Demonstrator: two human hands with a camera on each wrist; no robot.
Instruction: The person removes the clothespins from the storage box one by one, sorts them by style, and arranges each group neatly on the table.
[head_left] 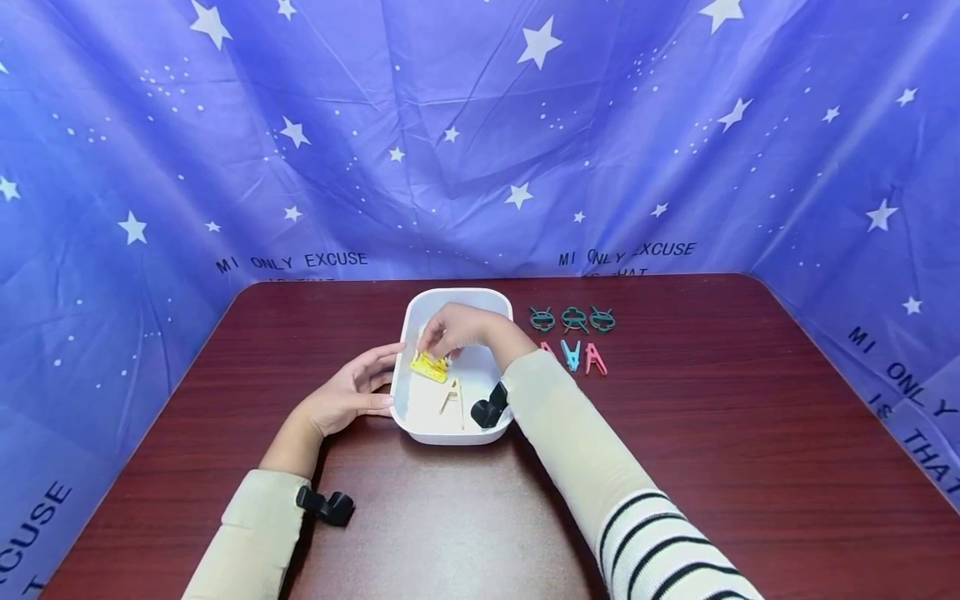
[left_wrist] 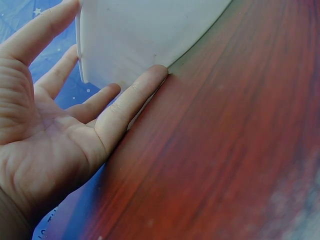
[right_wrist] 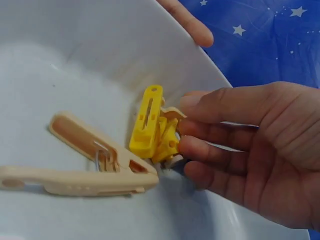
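A white plastic tub (head_left: pixel 454 438) stands on the table. My left hand (head_left: pixel 350 392) rests against its left side with fingers spread, fingertips touching the outer wall in the left wrist view. Inside the tub, my right hand (head_left: pixel 453 332) reaches to the left wall. Its thumb and fingertips (right_wrist: pixel 192 147) close around the end of a small beige clip (right_wrist: pixel 172 113), mostly hidden behind yellow clips (right_wrist: pixel 148 122). How firm that pinch is does not show. Nearer the front of the tub lies a larger beige clothespin (right_wrist: pixel 95 181), apart from the hand.
Right of the tub sits a row of dark green clips (head_left: pixel 574 319). In front of it lie a blue clothespin (head_left: pixel 572 356) and pink clothespins (head_left: pixel 596 359), one partly behind my right arm. A starry blue curtain (head_left: pixel 450 183) hangs behind the dark red table (head_left: pixel 712 417).
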